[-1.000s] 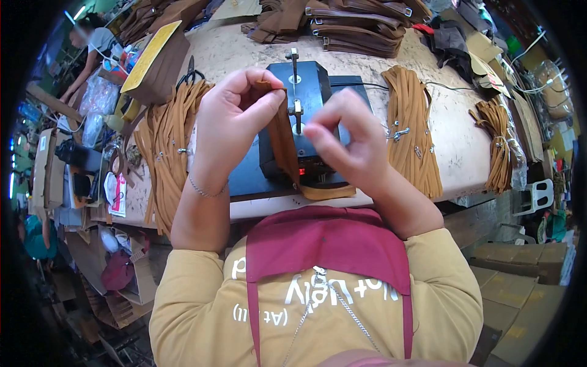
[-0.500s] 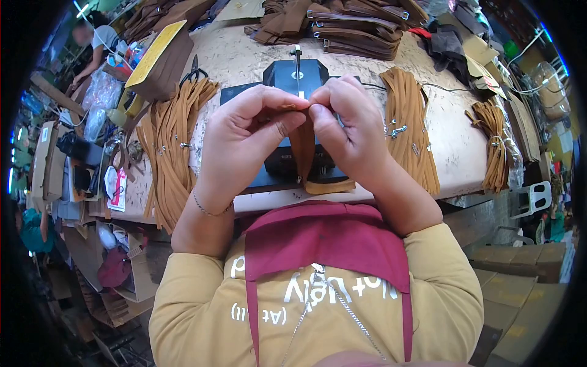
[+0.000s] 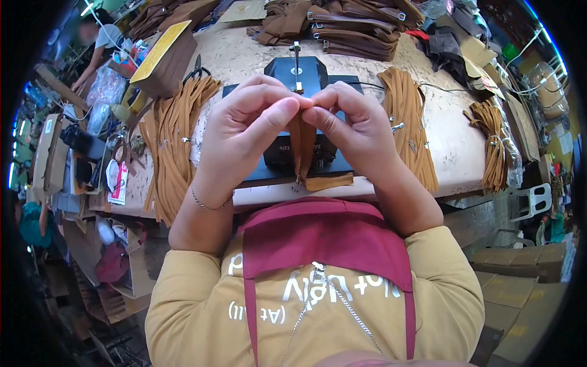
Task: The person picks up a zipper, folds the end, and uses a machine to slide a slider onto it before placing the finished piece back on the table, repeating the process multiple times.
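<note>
My left hand (image 3: pixel 247 122) and my right hand (image 3: pixel 351 122) meet at the middle, fingers pinched around the upper end of a brown leather strap (image 3: pixel 302 144). The strap hangs down from my fingertips over a black machine (image 3: pixel 284 66), and its lower part lies bent at the table's front edge. Just beyond my fingertips stands the machine's thin upright rod with a small pale block. Bundles of tan straps with metal buckles lie to the left (image 3: pixel 168 147) and to the right (image 3: pixel 409 128) of my hands.
Stacked dark brown straps (image 3: pixel 358 30) lie at the back of the table (image 3: pixel 238 55). Scissors (image 3: pixel 197 68) and a cardboard box with a yellow edge (image 3: pixel 162 52) are at the back left. Another strap bundle (image 3: pixel 494 147) lies far right. A person (image 3: pixel 101 43) sits at the far left.
My left thumb has moved up and lies nearer the fingertips. Both hands have shifted slightly, with the strap still between them.
</note>
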The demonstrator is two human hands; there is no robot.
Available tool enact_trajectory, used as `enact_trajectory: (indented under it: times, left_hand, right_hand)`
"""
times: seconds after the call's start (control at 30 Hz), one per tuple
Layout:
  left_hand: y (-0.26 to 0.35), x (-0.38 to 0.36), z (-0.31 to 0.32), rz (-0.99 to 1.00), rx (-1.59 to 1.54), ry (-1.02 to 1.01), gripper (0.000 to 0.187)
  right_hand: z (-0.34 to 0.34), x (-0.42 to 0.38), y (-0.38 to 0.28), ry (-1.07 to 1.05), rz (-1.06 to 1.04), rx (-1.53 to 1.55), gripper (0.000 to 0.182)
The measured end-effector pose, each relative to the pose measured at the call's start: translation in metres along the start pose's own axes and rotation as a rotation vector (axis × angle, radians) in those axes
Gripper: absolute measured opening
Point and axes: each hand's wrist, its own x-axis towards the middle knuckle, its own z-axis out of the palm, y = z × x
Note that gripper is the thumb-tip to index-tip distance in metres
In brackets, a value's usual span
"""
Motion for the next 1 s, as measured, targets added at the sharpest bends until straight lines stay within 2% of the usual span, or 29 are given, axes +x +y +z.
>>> enact_trajectory:
  times: [0.07, 0.13, 0.23, 0.27, 0.3, 0.33, 0.43, 0.5, 0.53, 0.6, 0.77, 0.83, 0.87, 0.93, 0.97, 1.0]
  left_hand:
    - [0.001, -0.002, 0.0, -0.016, 0.016, -0.009, 0.016]
    - [0.003, -0.004, 0.001, -0.032, 0.031, -0.017, 0.019]
    - [0.006, -0.006, 0.004, -0.073, 0.153, -0.011, 0.025]
    - [0.005, -0.006, 0.004, -0.029, 0.23, -0.015, 0.025]
    - [0.003, -0.006, 0.004, 0.014, 0.306, -0.019, 0.025]
    - [0.002, -0.007, 0.004, 0.012, 0.306, -0.018, 0.025]
    - [-0.004, -0.003, 0.003, 0.039, 0.28, -0.027, 0.024]
    - [-0.013, 0.002, -0.003, 0.521, 0.714, -0.068, 0.032]
    - [-0.012, 0.002, -0.004, 0.519, 0.713, -0.068, 0.032]
    - [-0.011, 0.003, -0.005, 0.806, 1.027, -0.054, 0.036]
    - [-0.009, 0.0, -0.008, 0.833, 1.052, -0.072, 0.028]
    - [-0.012, 0.0, -0.004, 0.625, 0.921, -0.015, 0.019]
    - [-0.014, -0.002, -0.001, 0.625, 0.919, -0.015, 0.019]
    - [-0.021, -0.01, 0.005, -0.077, 0.007, -0.005, 0.009]
    - [-0.025, -0.011, 0.006, -0.191, -0.209, -0.017, 0.01]
    - [-0.025, -0.012, 0.006, -0.192, -0.211, -0.015, 0.01]
  right_hand:
    - [-0.001, -0.002, -0.004, -0.016, -0.038, -0.023, 0.013]
    - [-0.002, -0.004, -0.013, -0.059, 0.217, 0.239, 0.015]
    - [-0.003, -0.003, -0.011, -0.116, 0.271, 0.316, 0.015]
    - [-0.004, -0.004, -0.011, -0.115, 0.271, 0.316, 0.015]
    - [-0.005, -0.005, -0.01, -0.127, 0.317, 0.447, 0.013]
    - [-0.005, -0.006, -0.01, -0.139, 0.362, 0.578, 0.012]
    - [-0.005, -0.008, -0.007, -0.099, 0.376, 0.701, 0.009]
    - [-0.003, -0.008, -0.002, -0.087, 0.365, 0.702, 0.009]
    - [-0.002, -0.009, -0.001, -0.076, 0.361, 0.707, 0.008]
    - [-0.002, -0.009, -0.003, -0.083, 0.377, 0.707, 0.008]
    - [-0.001, -0.01, -0.003, -0.111, 0.4, 0.679, 0.01]
    - [-0.001, -0.01, -0.009, -0.076, 0.336, 0.48, 0.009]
    - [0.0, -0.009, -0.007, -0.075, 0.337, 0.479, 0.009]
    - [0.005, -0.006, -0.002, 0.091, -0.061, 0.011, 0.006]
    - [0.005, -0.006, -0.002, 0.089, -0.059, 0.01, 0.006]
    - [0.005, -0.007, -0.002, 0.022, -0.014, 0.129, 0.005]
